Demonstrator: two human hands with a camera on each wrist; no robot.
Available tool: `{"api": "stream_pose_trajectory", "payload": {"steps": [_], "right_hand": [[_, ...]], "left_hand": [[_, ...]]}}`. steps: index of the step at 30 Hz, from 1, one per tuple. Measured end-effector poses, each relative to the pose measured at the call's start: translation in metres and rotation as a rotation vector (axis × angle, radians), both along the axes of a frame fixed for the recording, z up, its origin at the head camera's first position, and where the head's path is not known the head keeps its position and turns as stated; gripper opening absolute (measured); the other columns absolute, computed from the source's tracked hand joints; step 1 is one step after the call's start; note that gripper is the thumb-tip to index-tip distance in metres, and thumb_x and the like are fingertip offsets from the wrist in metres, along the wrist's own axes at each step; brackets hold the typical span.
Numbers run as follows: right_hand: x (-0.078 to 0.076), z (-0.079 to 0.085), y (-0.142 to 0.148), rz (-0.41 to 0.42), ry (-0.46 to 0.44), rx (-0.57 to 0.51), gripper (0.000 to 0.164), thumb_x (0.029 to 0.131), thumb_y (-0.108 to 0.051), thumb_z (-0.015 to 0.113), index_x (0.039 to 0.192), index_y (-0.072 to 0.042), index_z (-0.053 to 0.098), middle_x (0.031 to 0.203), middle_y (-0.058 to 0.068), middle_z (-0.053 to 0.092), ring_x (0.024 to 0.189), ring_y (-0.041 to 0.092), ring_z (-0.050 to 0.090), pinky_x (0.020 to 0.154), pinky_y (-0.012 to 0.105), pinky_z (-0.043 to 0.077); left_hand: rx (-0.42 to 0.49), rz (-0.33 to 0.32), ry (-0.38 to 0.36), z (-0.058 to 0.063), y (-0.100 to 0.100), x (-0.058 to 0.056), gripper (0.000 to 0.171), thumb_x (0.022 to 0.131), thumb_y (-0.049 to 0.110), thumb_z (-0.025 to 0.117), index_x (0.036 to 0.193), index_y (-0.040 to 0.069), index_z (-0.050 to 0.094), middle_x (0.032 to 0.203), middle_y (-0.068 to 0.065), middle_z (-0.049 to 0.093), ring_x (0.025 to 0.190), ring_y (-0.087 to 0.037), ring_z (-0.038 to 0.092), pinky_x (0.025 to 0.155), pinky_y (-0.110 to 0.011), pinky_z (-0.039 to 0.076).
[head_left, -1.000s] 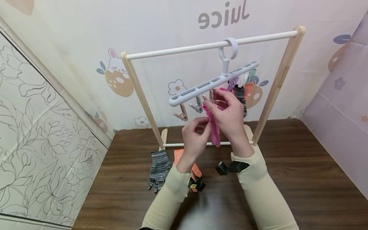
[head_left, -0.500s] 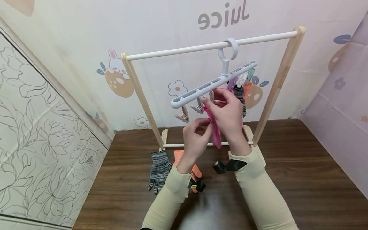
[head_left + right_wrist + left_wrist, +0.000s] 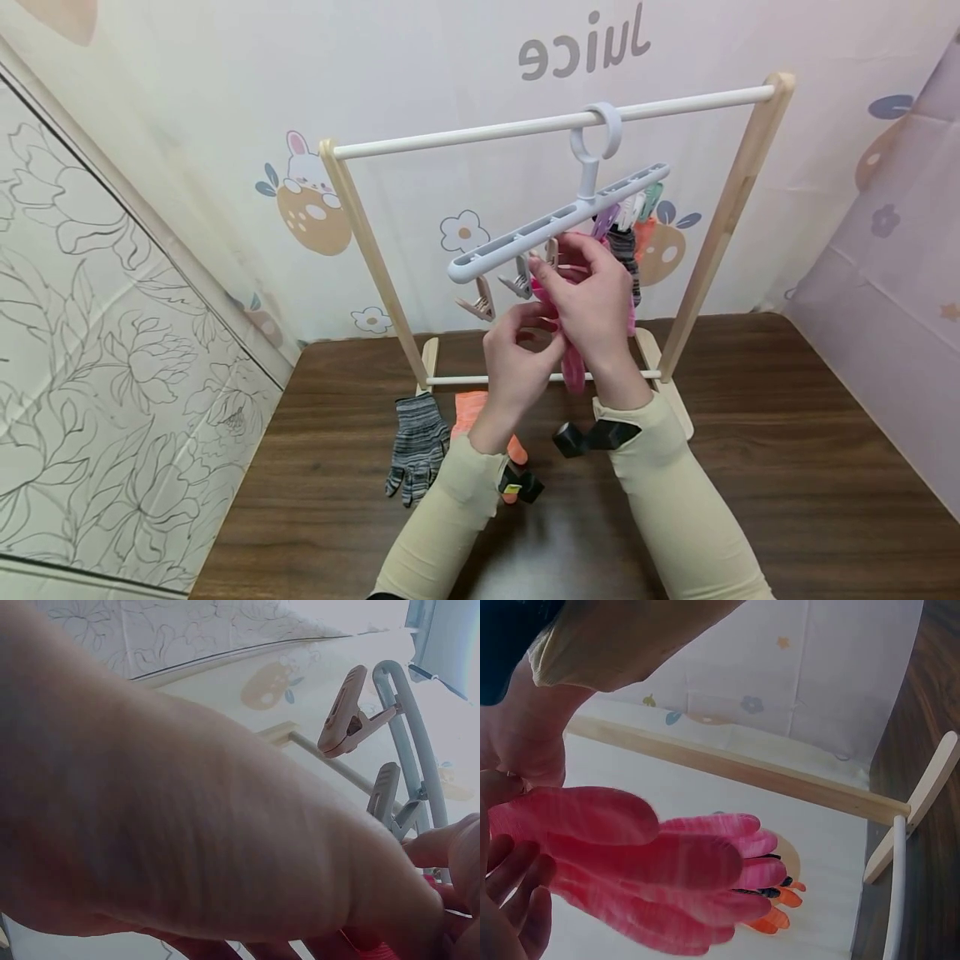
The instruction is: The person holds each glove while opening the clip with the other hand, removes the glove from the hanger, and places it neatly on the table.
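While left hand pinches one pink glove | right hand pinches one clip | one hanger

Holding a pink glove at the left edge, with fingers pointing right. Have the left hand at the lower left, with bent fingers beside the glove, and the right hand above, near its left end, under a sleeve and a dark blue device. Can see a second pink glove, a dark glove and an orange glove behind, partly hidden. Can see a wooden post slanting above them to a foot and white rod, with brown table at right and printed cloth beyond.
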State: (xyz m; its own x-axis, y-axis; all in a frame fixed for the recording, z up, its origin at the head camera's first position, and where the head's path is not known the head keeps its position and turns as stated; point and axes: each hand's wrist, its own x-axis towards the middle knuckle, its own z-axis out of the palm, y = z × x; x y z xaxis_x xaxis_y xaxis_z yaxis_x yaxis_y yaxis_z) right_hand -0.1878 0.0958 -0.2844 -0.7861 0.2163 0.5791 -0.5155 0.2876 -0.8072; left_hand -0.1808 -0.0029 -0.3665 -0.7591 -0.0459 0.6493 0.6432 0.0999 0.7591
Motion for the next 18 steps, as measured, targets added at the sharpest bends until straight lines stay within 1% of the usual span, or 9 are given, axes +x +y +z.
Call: {"api": "stream_pose_trajectory", "payload": {"steps": [4,8,13,16,18], "right_hand": [[-0.0005,-0.0003,-0.0001,-0.007,-0.005,-0.001,0.038,0.084,-0.023,0.083,0.115,-0.005,0.071,0.100,0.007,0.071,0.087,0.017,0.070,0.079,0.026,0.057],[-0.0018,-0.0007,-0.0001,-0.009,-0.003,-0.003,0.037,0.084,-0.022,0.083,0.114,-0.005,0.071,0.099,0.009,0.071,0.087,0.017,0.070,0.079,0.025,0.056],[-0.0025,-0.0008,-0.0007,-0.013,0.000,-0.010,0.037,0.083,-0.021,0.083,0.114,-0.004,0.071,0.098,0.007,0.070,0.086,0.016,0.069,0.080,0.025,0.056],[-0.0022,0.0000,-0.0014,-0.007,-0.004,-0.017,0.038,0.083,-0.019,0.083,0.115,-0.004,0.071,0.100,0.009,0.070,0.086,0.016,0.069,0.081,0.026,0.056],[-0.0020,-0.0007,-0.0013,-0.001,-0.005,-0.026,0.038,0.083,-0.019,0.084,0.115,-0.004,0.071,0.100,0.009,0.070,0.086,0.016,0.069,0.081,0.026,0.056]], "left_hand": [[0.002,0.005,-0.007,0.0014,0.0007,0.0014,0.028,0.084,0.008,0.078,0.109,0.003,0.068,0.102,-0.011,0.072,0.081,-0.025,0.069,0.072,-0.043,0.059],[0.000,0.005,0.008,0.0019,0.0005,0.0019,0.022,0.089,0.011,0.073,0.109,0.005,0.067,0.103,-0.009,0.072,0.084,-0.022,0.068,0.072,-0.040,0.059],[0.001,0.048,0.030,0.0002,0.0001,-0.0004,0.015,0.092,0.010,0.067,0.106,0.005,0.069,0.098,-0.007,0.073,0.085,-0.016,0.068,0.072,-0.032,0.058],[0.008,0.069,0.036,0.0009,-0.0004,-0.0009,0.013,0.092,0.009,0.067,0.104,0.005,0.070,0.095,-0.007,0.073,0.084,-0.015,0.068,0.072,-0.030,0.058],[0.010,0.069,0.036,0.0004,-0.0003,-0.0006,0.013,0.091,0.010,0.068,0.104,0.005,0.070,0.095,-0.007,0.073,0.083,-0.015,0.068,0.072,-0.031,0.058]]}}
